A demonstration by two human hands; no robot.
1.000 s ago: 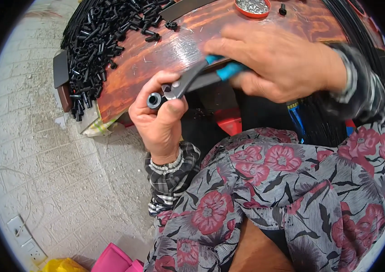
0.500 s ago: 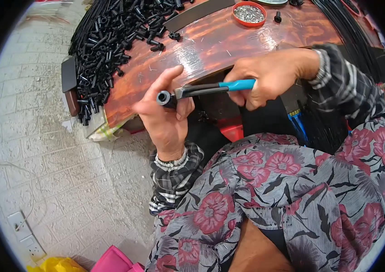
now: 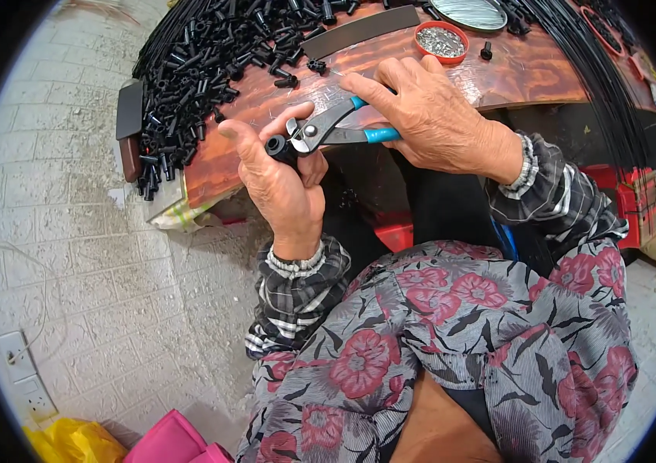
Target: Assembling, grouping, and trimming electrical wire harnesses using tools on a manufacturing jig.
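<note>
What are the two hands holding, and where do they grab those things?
The right hand holds pliers by the blue handles. The left hand pinches a small black tube piece between thumb and fingers, at the pliers' tip.

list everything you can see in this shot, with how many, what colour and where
black tube piece: one, black, pinched in left fingers
pliers: one, blue handles, jaws at the tube piece
loose tube pieces: a heap, black, table's left end
table: one, reddish-brown wood, top
round tin: one, red rim, small metal bits inside, on the table
black strands: bundle, table's right side
wall socket: white, lower left
left hand: holds the tube piece
right hand: grips the pliers
</note>
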